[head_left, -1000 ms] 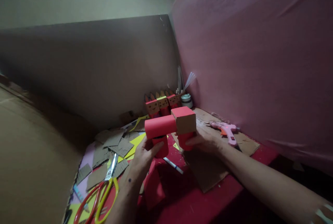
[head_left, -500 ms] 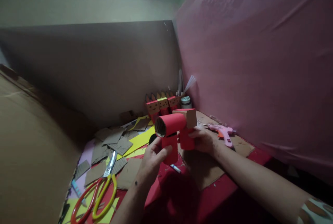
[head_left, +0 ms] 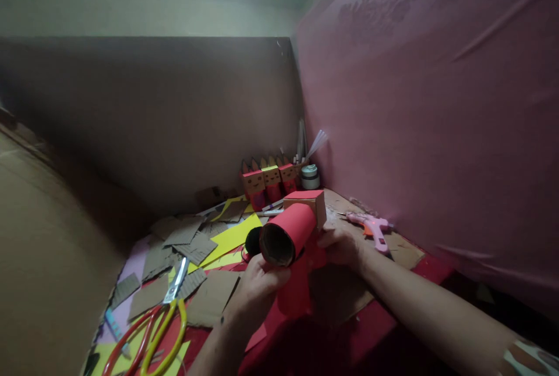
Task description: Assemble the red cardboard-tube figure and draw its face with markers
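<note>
Between my two hands is a red paper-covered cardboard figure (head_left: 296,226), made of a horizontal tube with its open end turned toward me, red legs below and a boxy cardboard head at the far end. My left hand (head_left: 261,286) grips it at the near end, thumb against the red leg under the tube's opening. On the far right side, my right hand (head_left: 342,243) closes around the red part beneath the head; some of its fingers are hidden behind the figure. A round black piece (head_left: 253,242) shows just left of the tube.
Scissors with red and yellow handles (head_left: 168,318) lie at the left among cardboard scraps (head_left: 216,294) and yellow paper (head_left: 233,239). A pink glue gun (head_left: 373,227) rests at the right. Several similar box-headed figures (head_left: 271,177) and a lidded jar (head_left: 310,177) stand at the back.
The figure has tilted and turned, so the tube's open end now faces me more fully and sits lower. Both hands keep hold of it. The view has shifted slightly.
</note>
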The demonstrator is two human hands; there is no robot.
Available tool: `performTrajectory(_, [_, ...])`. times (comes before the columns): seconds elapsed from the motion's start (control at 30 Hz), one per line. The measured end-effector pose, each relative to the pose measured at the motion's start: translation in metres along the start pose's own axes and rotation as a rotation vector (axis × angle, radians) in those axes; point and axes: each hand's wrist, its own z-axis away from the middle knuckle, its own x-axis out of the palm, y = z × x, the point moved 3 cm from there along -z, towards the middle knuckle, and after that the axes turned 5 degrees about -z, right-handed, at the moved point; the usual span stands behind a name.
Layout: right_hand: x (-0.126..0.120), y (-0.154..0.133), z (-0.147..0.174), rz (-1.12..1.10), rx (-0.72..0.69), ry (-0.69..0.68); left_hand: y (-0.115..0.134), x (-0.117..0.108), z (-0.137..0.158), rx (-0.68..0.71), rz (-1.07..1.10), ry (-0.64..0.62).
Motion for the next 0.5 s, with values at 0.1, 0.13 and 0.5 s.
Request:
performTrajectory(0.1, [0.000,-0.001,0.000,0.032,-0.018,0.029,-0.001,-0.012,-0.001,-0.030,-0.088,-0.006])
performTrajectory(0.13, [-0.001,-0.001,-0.001,0.043,-0.035,0.046,-0.001,-0.017,-0.002,-0.034,-0.129,0.003])
performTrajectory(0.5, [-0.011,-0.018,-0.001,0.269,-0.444,0.381,0.006,-0.068,-0.010,0.215,-0.206,0.669])
